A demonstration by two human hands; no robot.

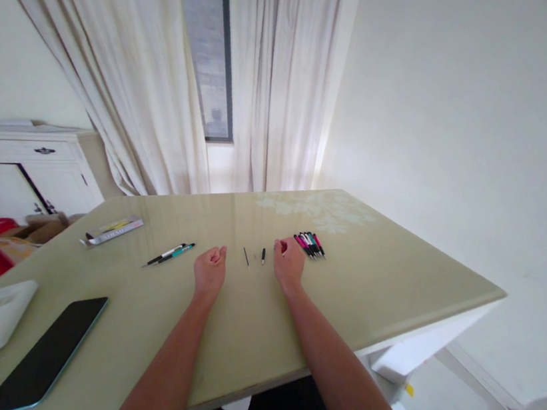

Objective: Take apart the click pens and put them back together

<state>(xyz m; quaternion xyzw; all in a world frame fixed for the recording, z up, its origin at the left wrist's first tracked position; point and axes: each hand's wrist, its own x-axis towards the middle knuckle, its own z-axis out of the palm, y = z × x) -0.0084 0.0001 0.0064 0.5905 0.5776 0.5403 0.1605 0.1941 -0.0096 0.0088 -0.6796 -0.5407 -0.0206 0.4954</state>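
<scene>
My left hand [210,271] rests on the table as a loose fist, thumb against the curled fingers, with nothing visible in it. Also curled closed, my right hand [289,263] lies opposite; a dark gap shows between its fingers and no held thing can be seen. Between the hands lie a thin dark pen refill [247,257], a tiny part like a spring [255,257] and a short black pen piece [263,256]. Just right of my right hand is a row of several pens [311,245] in pink, white, teal and black. Two pens [170,253] lie beyond my left hand.
The pale green table [386,291] carries an open pen box [113,231] at the far left. Nearer on the left are a dark tablet or phone [46,356] and a white device [2,311]. Curtains [148,94] and a white cabinet [21,164] stand behind.
</scene>
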